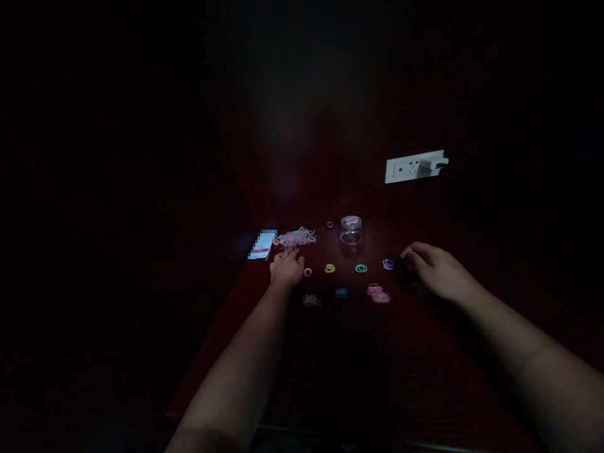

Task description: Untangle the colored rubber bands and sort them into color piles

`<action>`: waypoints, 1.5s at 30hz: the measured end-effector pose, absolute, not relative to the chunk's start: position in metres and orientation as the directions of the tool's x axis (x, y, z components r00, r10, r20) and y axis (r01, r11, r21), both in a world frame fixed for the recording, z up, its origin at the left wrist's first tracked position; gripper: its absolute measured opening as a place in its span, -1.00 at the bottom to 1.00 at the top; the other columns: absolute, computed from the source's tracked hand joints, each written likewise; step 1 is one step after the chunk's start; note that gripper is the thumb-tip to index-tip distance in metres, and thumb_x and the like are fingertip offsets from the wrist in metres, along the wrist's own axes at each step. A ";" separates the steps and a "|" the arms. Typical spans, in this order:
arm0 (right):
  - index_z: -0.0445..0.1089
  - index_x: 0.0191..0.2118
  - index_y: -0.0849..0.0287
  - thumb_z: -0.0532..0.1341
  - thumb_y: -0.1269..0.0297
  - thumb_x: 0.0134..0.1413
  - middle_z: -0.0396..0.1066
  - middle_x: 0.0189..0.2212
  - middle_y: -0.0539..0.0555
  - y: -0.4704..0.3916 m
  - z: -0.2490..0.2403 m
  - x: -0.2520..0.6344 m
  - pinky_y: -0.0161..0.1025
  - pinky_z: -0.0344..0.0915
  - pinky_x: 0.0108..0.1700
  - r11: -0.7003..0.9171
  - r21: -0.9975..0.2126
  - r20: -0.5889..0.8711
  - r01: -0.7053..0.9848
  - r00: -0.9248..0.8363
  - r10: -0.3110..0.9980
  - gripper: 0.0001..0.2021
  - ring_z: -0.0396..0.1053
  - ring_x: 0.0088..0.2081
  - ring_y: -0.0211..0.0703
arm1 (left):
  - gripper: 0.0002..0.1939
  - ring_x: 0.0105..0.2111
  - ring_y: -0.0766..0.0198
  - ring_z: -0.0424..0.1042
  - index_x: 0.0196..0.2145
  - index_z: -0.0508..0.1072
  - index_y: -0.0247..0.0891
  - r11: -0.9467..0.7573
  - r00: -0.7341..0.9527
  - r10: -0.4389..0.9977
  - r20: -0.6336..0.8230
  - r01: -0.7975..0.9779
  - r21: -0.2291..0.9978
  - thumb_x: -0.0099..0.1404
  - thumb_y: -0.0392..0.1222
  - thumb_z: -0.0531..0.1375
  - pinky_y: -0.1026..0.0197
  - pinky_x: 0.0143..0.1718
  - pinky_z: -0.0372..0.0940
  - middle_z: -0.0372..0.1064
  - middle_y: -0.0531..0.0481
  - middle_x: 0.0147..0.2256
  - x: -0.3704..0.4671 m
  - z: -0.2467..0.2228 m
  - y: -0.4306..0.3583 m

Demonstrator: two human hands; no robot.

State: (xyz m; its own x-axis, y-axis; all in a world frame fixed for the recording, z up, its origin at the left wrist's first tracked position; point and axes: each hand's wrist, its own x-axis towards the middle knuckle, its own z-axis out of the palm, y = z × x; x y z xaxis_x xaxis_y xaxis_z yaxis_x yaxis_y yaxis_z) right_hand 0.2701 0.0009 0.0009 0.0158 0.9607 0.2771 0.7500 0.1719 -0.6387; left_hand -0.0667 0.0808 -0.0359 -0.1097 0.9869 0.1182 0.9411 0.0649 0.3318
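On the table [425,352], the left hand [287,268] is beside a pile of bands [298,239], the right hand [438,270] near purple bands [388,265]; whether either grips anything, I cannot tell.

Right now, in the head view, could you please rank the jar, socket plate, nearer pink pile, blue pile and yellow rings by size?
Socket plate
Jar
Nearer pink pile
Blue pile and yellow rings: too alike to rank

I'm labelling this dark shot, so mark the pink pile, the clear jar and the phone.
Pink pile [379,294], head view: its middle.
Clear jar [352,231], head view: its front wall.
Phone [265,244], head view: its lit screen.
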 end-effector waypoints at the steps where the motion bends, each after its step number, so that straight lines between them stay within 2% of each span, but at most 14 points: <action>1: 0.40 -0.29 0.13 0.01 0.23 0.17 0.49 -0.41 0.11 0.001 0.000 0.270 -0.19 0.30 -0.39 0.176 -0.638 0.283 0.750 0.016 0.959 -0.76 0.44 -0.43 -0.07 | -0.47 0.32 -0.09 0.02 0.25 0.28 -0.07 0.064 -0.109 0.987 0.120 0.941 0.331 0.40 0.05 -0.06 -0.20 0.24 0.08 0.07 0.01 0.34 -0.066 -0.036 0.081; 7: 0.41 -0.29 0.12 0.02 0.22 0.16 0.50 -0.44 0.08 0.001 -0.002 0.270 -0.21 0.30 -0.42 0.178 -0.645 0.283 0.743 0.015 0.959 -0.77 0.43 -0.47 -0.09 | -0.53 0.28 -0.12 0.10 0.20 0.35 -0.15 0.021 -0.089 0.982 0.168 0.928 0.372 0.39 -0.11 -0.02 -0.21 0.20 0.13 0.18 -0.07 0.29 -0.069 -0.040 0.082; 11: 0.41 -0.30 0.12 0.03 0.21 0.17 0.49 -0.45 0.08 0.003 -0.004 0.272 -0.20 0.31 -0.42 0.217 -0.633 0.323 0.743 -0.001 0.946 -0.78 0.43 -0.46 -0.08 | -0.58 0.21 -0.09 0.23 0.12 0.44 -0.24 -0.074 -0.049 0.961 0.273 0.904 0.422 0.34 -0.21 0.06 -0.15 0.18 0.19 0.33 -0.17 0.19 -0.067 -0.036 0.080; 15: 0.40 -0.27 0.11 0.03 0.18 0.22 0.48 -0.44 0.06 0.003 -0.006 0.272 -0.19 0.32 -0.35 0.276 -0.618 0.366 0.736 -0.041 0.930 -0.77 0.44 -0.42 -0.08 | -0.69 0.06 0.08 0.41 -0.01 0.52 -0.24 -0.247 0.037 0.902 0.430 0.860 0.446 0.30 -0.23 0.16 0.03 0.18 0.24 0.49 -0.11 0.03 -0.055 -0.022 0.068; 18: 0.39 -0.27 0.12 0.08 0.14 0.22 0.47 -0.41 0.06 -0.001 -0.008 0.264 -0.20 0.32 -0.33 0.358 -0.609 0.392 0.708 -0.125 0.912 -0.79 0.42 -0.40 -0.10 | -0.82 -0.06 0.20 0.49 -0.17 0.56 -0.16 -0.396 0.120 0.838 0.532 0.805 0.442 0.29 -0.24 0.20 0.11 0.10 0.33 0.56 0.01 -0.10 -0.037 -0.012 0.052; 20: 0.39 -0.24 0.13 0.12 0.13 0.22 0.43 -0.44 0.03 -0.005 -0.009 0.255 -0.22 0.31 -0.36 0.429 -0.607 0.410 0.668 -0.199 0.890 -0.80 0.38 -0.43 -0.14 | -0.90 -0.18 0.20 0.52 -0.30 0.56 -0.18 -0.599 0.214 0.712 0.668 0.682 0.420 0.23 -0.30 0.24 0.08 -0.02 0.39 0.58 0.03 -0.23 -0.023 -0.008 0.038; 22: 0.40 -0.17 0.14 0.17 0.13 0.20 0.36 -0.48 -0.01 -0.009 -0.010 0.246 -0.22 0.30 -0.36 0.491 -0.601 0.429 0.631 -0.263 0.864 -0.79 0.34 -0.45 -0.17 | -0.92 -0.23 0.24 0.52 -0.33 0.54 -0.17 -0.726 0.308 0.621 0.721 0.573 0.381 0.23 -0.31 0.25 0.10 -0.08 0.40 0.58 0.05 -0.28 -0.010 -0.005 0.023; 26: 0.41 -0.13 0.15 0.21 0.16 0.20 0.32 -0.46 -0.01 -0.018 -0.009 0.230 -0.22 0.31 -0.32 0.568 -0.635 0.453 0.524 -0.343 0.823 -0.79 0.34 -0.41 -0.17 | -0.93 -0.24 0.24 0.50 -0.31 0.53 -0.15 -0.799 0.434 0.574 0.694 0.484 0.358 0.26 -0.28 0.24 0.10 -0.12 0.39 0.56 0.06 -0.28 0.006 -0.003 0.002; 31: 0.41 -0.32 0.15 0.14 0.23 0.26 0.34 -0.49 0.01 -0.024 -0.002 0.221 -0.22 0.28 -0.32 0.613 -0.629 0.439 0.479 -0.431 0.788 -0.82 0.30 -0.43 -0.19 | -0.94 -0.26 0.22 0.48 -0.32 0.50 -0.18 -0.809 0.474 0.572 0.670 0.460 0.365 0.26 -0.29 0.22 0.09 -0.13 0.36 0.54 0.03 -0.31 0.009 -0.001 -0.005; 37: 0.39 -0.33 0.15 0.13 0.22 0.27 0.38 -0.49 0.01 -0.026 -0.001 0.220 -0.24 0.29 -0.33 0.597 -0.643 0.426 0.480 -0.423 0.799 -0.81 0.32 -0.43 -0.19 | -0.98 -0.25 0.20 0.43 -0.32 0.45 -0.19 -0.798 0.486 0.592 0.643 0.464 0.384 0.27 -0.26 0.20 0.10 -0.15 0.32 0.49 0.02 -0.32 0.007 0.001 -0.006; 45: 0.37 -0.33 0.14 0.10 0.18 0.30 0.45 -0.45 0.05 -0.027 0.001 0.220 -0.22 0.33 -0.32 0.558 -0.673 0.389 0.485 -0.409 0.825 -0.78 0.38 -0.40 -0.17 | -0.92 -0.21 0.18 0.41 -0.24 0.44 -0.18 -0.798 0.526 0.598 0.605 0.459 0.390 0.29 -0.25 0.17 0.09 -0.15 0.31 0.48 -0.01 -0.27 0.006 0.005 -0.008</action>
State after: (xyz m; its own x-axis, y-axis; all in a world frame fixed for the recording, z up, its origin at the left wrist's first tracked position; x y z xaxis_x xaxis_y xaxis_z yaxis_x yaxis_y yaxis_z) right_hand 0.2196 -0.0271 0.0008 -0.4092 0.8252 0.3893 0.4853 0.5582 -0.6730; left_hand 0.0058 -0.0085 0.0045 0.5259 0.5980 0.6048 0.4590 -0.7982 0.3902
